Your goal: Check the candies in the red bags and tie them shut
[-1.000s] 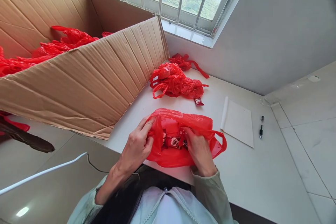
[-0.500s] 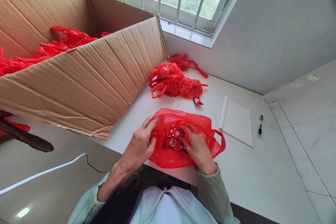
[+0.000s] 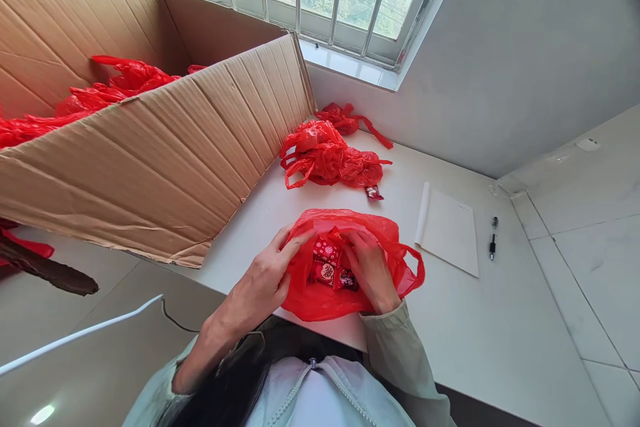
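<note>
Left hand (image 3: 257, 280): we see it partly open at the left rim of a thin, translucent red plastic carrier bag (image 3: 315, 307), fingers stretched out over the opening, thumb lower down. It touches the bag; we can't tell whether film is pinched between thumb and fingers. Right hand (image 3: 371, 267): inside the bag's mouth, fingers bent down at the right of the sweets; tips hidden, so we can't tell if it grips anything.

Bag sits wide-mouthed near the front edge of a white flat tabletop (image 3: 500, 333), loop handle out to the right.

Labels: in the bag we have a red wrapped packet with white dots (image 3: 326, 250), below it a red wrapped packet with a pale round emblem (image 3: 327, 273) holding one dark character, not surely readable; lettering above it too small. Beside that, a dark shiny wrapped packet (image 3: 349, 279), pale print illegible. Brown corrugated cardboard box (image 3: 165, 167): no print we can read.
</note>
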`<action>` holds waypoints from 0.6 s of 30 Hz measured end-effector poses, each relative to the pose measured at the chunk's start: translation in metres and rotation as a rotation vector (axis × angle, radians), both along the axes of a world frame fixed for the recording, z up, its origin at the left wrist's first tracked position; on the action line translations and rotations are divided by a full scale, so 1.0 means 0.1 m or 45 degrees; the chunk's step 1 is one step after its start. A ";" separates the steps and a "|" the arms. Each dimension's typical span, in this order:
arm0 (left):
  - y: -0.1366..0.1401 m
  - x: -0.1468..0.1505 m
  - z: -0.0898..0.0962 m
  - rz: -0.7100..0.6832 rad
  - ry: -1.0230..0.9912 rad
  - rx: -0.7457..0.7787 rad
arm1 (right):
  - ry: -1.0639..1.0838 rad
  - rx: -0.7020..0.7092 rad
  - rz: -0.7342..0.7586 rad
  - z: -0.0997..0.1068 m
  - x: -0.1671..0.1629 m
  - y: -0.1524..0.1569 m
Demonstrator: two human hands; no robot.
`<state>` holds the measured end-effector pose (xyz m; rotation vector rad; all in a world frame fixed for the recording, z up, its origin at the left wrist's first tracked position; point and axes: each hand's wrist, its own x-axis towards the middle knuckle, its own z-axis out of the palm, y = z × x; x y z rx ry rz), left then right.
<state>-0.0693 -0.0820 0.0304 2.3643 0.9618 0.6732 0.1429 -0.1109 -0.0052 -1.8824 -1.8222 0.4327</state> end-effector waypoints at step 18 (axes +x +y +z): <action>-0.06 -0.43 0.22 -0.052 0.250 0.090 | 0.059 0.177 -0.551 0.32 0.57 -0.68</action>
